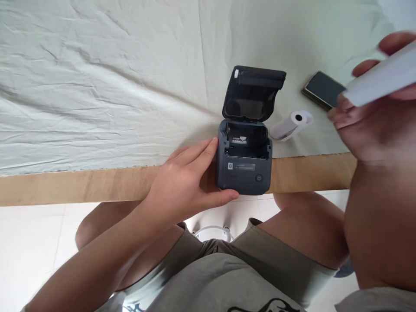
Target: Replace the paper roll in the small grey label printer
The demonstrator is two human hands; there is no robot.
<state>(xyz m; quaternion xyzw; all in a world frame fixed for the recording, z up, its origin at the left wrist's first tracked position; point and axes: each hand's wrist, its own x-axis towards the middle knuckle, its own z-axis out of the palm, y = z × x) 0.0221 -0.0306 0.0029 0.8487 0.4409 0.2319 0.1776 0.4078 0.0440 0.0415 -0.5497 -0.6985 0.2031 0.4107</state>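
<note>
A dark blue-grey portable thermal printer [243,171] lies at the table's near edge, its black lid [250,97] swung up and its paper bay uncovered. My left hand [185,177] grips the printer from the left, fingers along its side and thumb at its front edge. At the upper right, my right hand [377,125] is wrapped round a white paper roll [385,76], blurred and partly cut off by the frame. Just right of the printer, a second white paper roll [286,125] with a dark core rests on the cloth.
A dark smartphone [325,89] lies on the cloth beyond the second roll. Pale wrinkled cloth [113,86] covers the table up to a bare wooden front edge [78,184]. My legs are below that edge.
</note>
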